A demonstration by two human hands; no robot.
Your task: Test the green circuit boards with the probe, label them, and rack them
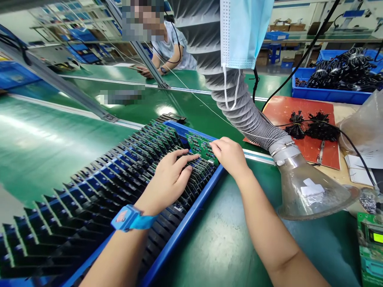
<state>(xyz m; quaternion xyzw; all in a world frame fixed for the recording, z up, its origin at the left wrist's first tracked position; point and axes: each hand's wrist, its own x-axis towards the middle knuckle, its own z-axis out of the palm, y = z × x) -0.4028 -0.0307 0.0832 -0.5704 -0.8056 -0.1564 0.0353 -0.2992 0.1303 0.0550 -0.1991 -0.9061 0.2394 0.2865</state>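
Note:
A green circuit board (199, 146) stands tilted at the far right end of a row of boards. My right hand (230, 155) pinches its right edge between thumb and fingers. My left hand (170, 181) lies over the row, fingers apart, with its fingertips at the lower part of that same board; whether they press on it I cannot tell. Below them, several closely set boards (199, 175) stand on edge in a slotted blue bin (186, 226). A second long row of upright boards (89, 195) runs along the left. A blue wrist strap (133, 218) is on my left wrist.
A grey flexible duct (239, 99) with a clear hood (314, 193) hangs at right, a face mask (245, 34) above it. Cable bundles (323, 125) lie on a red mat (302, 149). Behind stands a blue bin of cables (332, 93). Another person (172, 48) sits across the table.

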